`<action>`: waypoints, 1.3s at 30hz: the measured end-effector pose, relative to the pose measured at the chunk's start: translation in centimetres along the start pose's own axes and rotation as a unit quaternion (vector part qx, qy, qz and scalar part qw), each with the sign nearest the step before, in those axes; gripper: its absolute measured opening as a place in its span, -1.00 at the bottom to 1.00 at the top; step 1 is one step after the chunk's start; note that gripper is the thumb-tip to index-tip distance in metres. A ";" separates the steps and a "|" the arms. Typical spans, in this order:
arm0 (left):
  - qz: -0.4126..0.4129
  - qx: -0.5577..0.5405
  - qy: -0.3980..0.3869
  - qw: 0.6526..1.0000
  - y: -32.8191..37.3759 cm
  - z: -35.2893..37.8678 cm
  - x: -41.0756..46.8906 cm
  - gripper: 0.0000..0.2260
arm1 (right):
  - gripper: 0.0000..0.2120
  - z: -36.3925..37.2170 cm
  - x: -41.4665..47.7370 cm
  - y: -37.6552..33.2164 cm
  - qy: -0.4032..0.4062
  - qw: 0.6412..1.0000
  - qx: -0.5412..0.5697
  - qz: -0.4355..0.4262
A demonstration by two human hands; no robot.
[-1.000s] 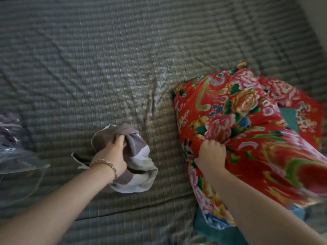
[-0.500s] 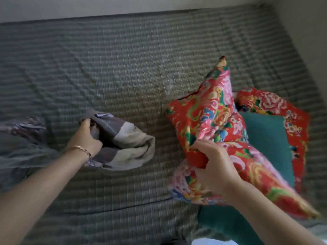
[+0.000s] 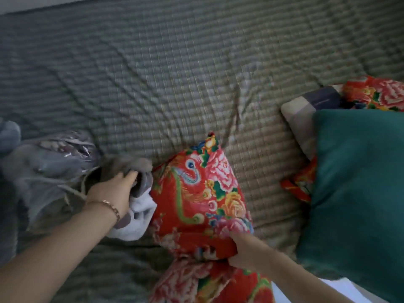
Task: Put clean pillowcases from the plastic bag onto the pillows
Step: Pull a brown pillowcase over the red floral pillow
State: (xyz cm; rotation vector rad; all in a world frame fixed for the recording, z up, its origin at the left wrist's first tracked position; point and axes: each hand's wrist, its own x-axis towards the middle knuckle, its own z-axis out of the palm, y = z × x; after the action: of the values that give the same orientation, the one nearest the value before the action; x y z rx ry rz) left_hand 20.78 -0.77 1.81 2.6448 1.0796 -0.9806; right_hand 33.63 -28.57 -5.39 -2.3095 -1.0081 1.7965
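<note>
The red floral pillow (image 3: 196, 193) has swung left to touch the grey-and-white pillowcase (image 3: 135, 224), its near end clamped in the right hand (image 3: 242, 248), while the left hand (image 3: 111, 191) grips the bunched pillowcase beside the plastic bag (image 3: 50, 167), seemingly bringing both together for covering.
</note>
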 end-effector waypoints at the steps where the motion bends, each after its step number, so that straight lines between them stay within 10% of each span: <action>1: 0.017 0.018 -0.024 0.999 -0.7 1.4 0.1 -0.61 | -0.41 0.9 1.5 0.0 0.000 0.999 0.015 0.036; 8: 0.138 0.166 -0.195 0.957 0.6 10.0 1.3 -0.41 | -0.08 -3.7 9.8 1.4 0.199 0.910 0.274 0.240; 12: 0.183 0.175 -0.065 0.965 0.3 14.2 4.0 -0.34 | 0.00 -4.1 13.8 2.6 0.148 0.876 0.395 0.236; 17: 0.202 0.061 0.093 0.973 -0.5 16.2 7.1 -0.74 | -0.26 -0.9 14.9 -2.3 0.146 0.901 0.381 0.146; 24: 0.006 -0.290 -0.001 0.957 2.7 8.6 11.4 -0.77 | 0.41 4.4 10.2 -14.2 0.119 0.979 0.122 0.110; 31: 0.195 -0.103 -0.073 0.973 2.0 2.4 13.0 -0.91 | 0.03 3.6 17.2 -15.2 0.247 0.926 0.173 0.225; 39: 0.045 0.066 0.113 0.990 -5.7 1.9 13.0 -0.77 | -0.38 3.1 17.8 -11.2 0.298 0.925 0.161 0.169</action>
State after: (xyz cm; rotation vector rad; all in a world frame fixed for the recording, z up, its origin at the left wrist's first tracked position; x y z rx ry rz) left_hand 22.93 10.43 -6.91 2.9415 0.9542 -0.7766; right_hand 27.83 -11.71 -16.92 -2.6424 -0.2153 1.0717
